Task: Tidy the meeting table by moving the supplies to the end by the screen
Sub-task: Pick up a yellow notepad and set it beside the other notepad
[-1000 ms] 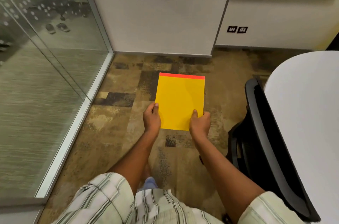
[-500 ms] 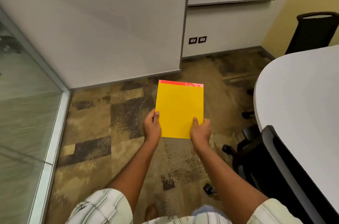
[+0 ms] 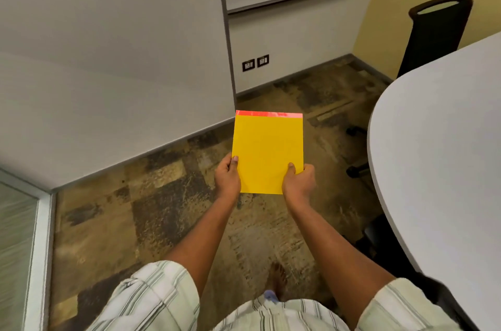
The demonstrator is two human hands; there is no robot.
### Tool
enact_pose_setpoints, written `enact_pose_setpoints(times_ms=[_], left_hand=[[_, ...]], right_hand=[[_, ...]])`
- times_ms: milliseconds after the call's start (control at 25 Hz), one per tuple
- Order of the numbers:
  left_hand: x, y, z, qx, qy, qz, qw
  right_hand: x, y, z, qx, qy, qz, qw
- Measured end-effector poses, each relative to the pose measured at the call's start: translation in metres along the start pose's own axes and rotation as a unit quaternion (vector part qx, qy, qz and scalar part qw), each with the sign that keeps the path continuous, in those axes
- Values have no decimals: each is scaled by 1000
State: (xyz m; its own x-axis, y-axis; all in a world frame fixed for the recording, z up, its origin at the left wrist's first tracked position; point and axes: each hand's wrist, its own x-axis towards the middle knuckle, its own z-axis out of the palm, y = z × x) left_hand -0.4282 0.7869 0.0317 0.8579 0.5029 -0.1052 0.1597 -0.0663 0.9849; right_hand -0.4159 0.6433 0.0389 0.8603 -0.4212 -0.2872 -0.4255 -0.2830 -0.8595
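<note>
A yellow paper pad (image 3: 268, 149) with a red strip along its far edge is held flat in front of me, above the carpet. My left hand (image 3: 227, 176) grips its near left corner with the thumb on top. My right hand (image 3: 298, 181) grips the near right corner the same way. The white meeting table (image 3: 444, 157) curves along the right side, its rounded end to the right of the pad. No screen is in view.
A black chair (image 3: 433, 32) stands at the far side of the table, and another black chair (image 3: 393, 254) sits tucked at its near edge. White walls with two sockets (image 3: 255, 62) face me. A glass partition (image 3: 19, 249) lines the left.
The view has swung to the right: the glass wall has slid off to the left and more of the table end and the far chair show. Both hands keep the same hold on the pad.
</note>
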Motion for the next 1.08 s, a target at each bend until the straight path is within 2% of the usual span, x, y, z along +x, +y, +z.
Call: enact_pose_setpoints(times_ms=[120,520,760,880,1080], left_hand=[[63,23,40,-15,-3,1,1000],[251,56,160,-17,-45,13,999],[397,84,222,-13,-132,20,991],[461,111,247,-2,-153,47,987],[540,129,296,24,-192,45,980]], right_hand=[[60,-39,13,0,1,-22,1000],[239,-129,57,27,56,-11,998],[349,-202,113,56,128,20,990],[393,-240,137,79,163,20,983],[463,-275,161,87,203,34,975]])
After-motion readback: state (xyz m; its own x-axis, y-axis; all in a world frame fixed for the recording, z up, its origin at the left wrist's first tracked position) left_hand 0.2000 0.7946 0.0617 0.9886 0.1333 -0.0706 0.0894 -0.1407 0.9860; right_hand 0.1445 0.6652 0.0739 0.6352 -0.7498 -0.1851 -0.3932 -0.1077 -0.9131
